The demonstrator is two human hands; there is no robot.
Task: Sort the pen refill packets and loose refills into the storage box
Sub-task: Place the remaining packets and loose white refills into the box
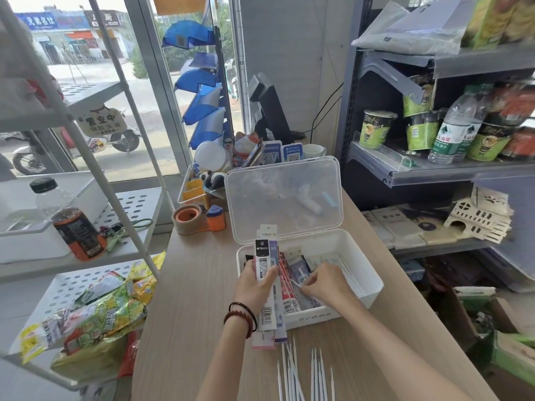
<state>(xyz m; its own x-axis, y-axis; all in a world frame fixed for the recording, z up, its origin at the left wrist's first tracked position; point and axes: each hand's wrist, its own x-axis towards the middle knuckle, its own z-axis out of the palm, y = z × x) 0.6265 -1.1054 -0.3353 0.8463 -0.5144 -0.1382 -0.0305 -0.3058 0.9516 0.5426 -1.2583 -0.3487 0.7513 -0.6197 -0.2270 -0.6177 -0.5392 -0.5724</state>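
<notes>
Now, left hand (254, 285): fingers curling tight round a stack of long flat pen refill packets (265, 261), with a black-and-white one in front and pink and purple ones behind.
right hand (321, 282): reaching into the white rectangular plastic storage box (373, 276), fingers curling down among the red and blue packets lying inside (286, 285). Cannot tell whether they are pinching anything.
stack location: crossing the box's near-left corner, its lower end hanging out above the light wood-grain table (188, 285).
stack axis: running near-to-far, hang-tab ends pointing away toward the clear hinged lid (283, 198), barcode ends pointing back at the person.
loose refills: thin white loose refills (304, 371) lying on the table just in front of the box, roughly parallel, lengthwise toward it.
risk 1: the stack fanning and the back packets slipping, since one hand is holding it mid-length. A drop could be scattering the refills below.
risk 2: packets going in askew over those inside and keeping the lid from closing.
</notes>
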